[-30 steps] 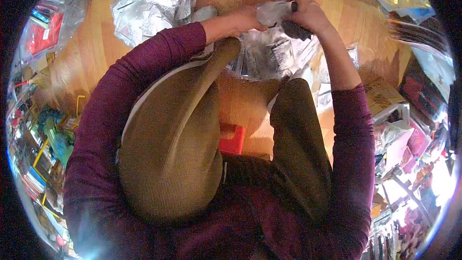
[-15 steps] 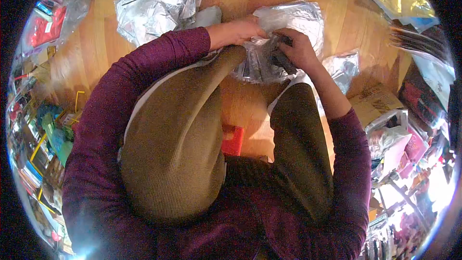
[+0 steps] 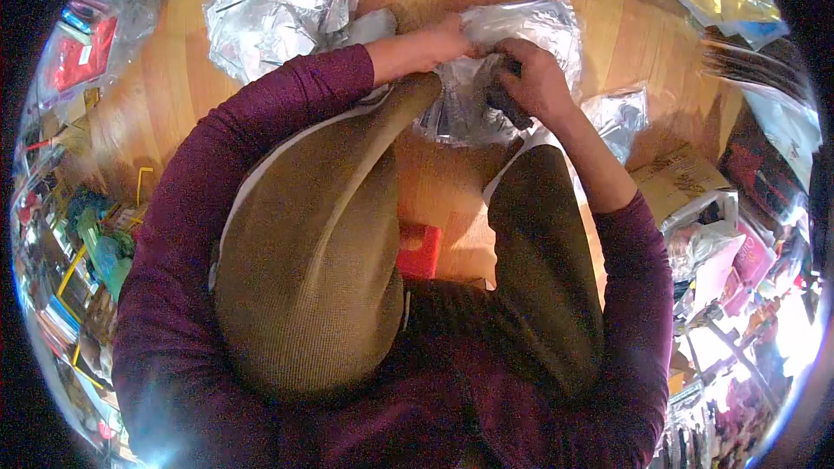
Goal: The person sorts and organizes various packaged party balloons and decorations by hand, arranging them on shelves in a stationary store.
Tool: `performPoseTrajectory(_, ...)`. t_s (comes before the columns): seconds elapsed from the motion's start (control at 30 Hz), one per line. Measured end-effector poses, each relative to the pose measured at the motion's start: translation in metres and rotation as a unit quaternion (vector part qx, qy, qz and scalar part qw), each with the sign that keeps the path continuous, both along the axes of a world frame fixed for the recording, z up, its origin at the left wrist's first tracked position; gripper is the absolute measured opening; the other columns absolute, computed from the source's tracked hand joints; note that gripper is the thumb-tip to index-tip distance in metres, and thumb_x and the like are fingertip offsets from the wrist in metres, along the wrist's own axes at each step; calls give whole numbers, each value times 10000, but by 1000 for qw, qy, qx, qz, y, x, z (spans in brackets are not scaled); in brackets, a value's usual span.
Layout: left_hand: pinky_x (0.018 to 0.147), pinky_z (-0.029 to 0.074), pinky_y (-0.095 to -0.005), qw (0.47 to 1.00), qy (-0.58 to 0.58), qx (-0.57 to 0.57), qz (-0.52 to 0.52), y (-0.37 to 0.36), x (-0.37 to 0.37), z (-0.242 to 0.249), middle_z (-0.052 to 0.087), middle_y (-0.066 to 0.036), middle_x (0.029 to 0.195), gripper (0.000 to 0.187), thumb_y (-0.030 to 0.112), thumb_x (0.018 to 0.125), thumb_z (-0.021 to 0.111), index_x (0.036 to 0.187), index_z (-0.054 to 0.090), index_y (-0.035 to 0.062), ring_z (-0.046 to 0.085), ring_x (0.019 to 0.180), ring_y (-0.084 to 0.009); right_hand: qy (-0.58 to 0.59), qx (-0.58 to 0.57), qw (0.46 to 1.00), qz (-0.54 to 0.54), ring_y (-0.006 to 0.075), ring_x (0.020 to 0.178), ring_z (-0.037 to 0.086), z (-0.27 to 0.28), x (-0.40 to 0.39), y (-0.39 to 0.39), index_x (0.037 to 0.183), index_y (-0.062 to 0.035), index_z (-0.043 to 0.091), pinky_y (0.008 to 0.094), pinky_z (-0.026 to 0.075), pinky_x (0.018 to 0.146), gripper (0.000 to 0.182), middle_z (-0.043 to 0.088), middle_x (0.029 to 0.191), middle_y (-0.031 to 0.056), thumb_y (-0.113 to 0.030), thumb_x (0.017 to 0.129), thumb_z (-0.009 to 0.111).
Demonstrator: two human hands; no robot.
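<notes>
Past my knees, both my hands work at a crinkled silver-and-clear plastic bag (image 3: 552,24) on the wooden floor. My left hand (image 3: 445,42) comes in from the left with its fingers closed on the bag's upper middle. On the right, my right hand (image 3: 540,85) is bent over, thumb and forefinger close to the left fingertips. A dark, soft-looking bundle (image 3: 506,107) is tucked under its curled fingers and palm; its kind cannot be made out. The lower part of the bag spreads out between my knees.
A heap of silver plastic bags (image 3: 287,13) lies at upper left, and a smaller silver packet (image 3: 618,117) right of my hand. Between my legs is a red box-like object (image 3: 420,252). A cardboard box (image 3: 682,182) and clutter stand at right; more clutter lines the left.
My left hand has shifted slightly up and right along the bag. The right hand has turned a little and stays on the dark bundle. The bags on the floor lie as before.
</notes>
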State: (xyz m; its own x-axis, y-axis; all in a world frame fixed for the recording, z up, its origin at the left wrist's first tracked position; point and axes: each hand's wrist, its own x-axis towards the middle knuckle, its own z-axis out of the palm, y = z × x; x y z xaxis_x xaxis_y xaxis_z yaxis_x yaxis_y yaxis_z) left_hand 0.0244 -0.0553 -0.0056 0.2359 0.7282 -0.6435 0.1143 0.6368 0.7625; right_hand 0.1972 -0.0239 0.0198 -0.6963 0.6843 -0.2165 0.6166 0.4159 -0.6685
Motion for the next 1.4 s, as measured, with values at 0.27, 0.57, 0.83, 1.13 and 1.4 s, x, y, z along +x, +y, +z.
performPoseTrajectory(0.27, 631, 453, -346, 963, 211, 159, -48, 1, -2, -44, 597, -185, 812, 290, 115, 634, 613, 884, 585, -28, 584, 727, -251, 5, 76, 994, -74, 309, 868, 540, 1, 11, 32, 995, -47, 477, 345, 434, 746, 428, 550, 954, 160, -157, 628, 670)
performPoseTrajectory(0.57, 755, 431, -328, 965, 230, 105, -67, 1, -3, -35, 610, -95, 867, 316, 124, 650, 629, 953, 585, 44, 563, 820, -224, -64, 40, 988, -132, 275, 863, 560, -8, 43, 49, 970, -25, 509, 329, 433, 761, 459, 579, 907, 138, -231, 608, 703)
performPoseTrajectory(0.83, 788, 395, -289, 998, 23, -5, 60, -11, -7, -58, 544, -111, 1000, 531, 129, 662, 641, 1123, 425, -22, 502, 906, -187, -127, 57, 980, -144, 334, 870, 507, -9, 56, -2, 1001, -50, 437, 373, 418, 743, 477, 508, 951, 179, -191, 617, 681)
performPoseTrajectory(1.13, 787, 390, -300, 999, -14, 2, 29, -11, -8, -73, 551, -84, 971, 477, 147, 703, 604, 1123, 438, -6, 498, 886, -190, -33, -67, 984, -161, 288, 797, 549, -26, 50, -30, 923, 13, 500, 363, 424, 721, 365, 574, 857, 160, -156, 641, 658)
performPoseTrajectory(1.4, 703, 411, -304, 999, 18, 39, 19, -13, -4, -74, 571, -104, 886, 425, 118, 663, 632, 1032, 496, -40, 523, 808, -193, -90, -134, 985, 59, 203, 647, 536, -24, 69, 29, 687, 0, 549, 314, 424, 638, 161, 559, 654, 133, -145, 648, 609)
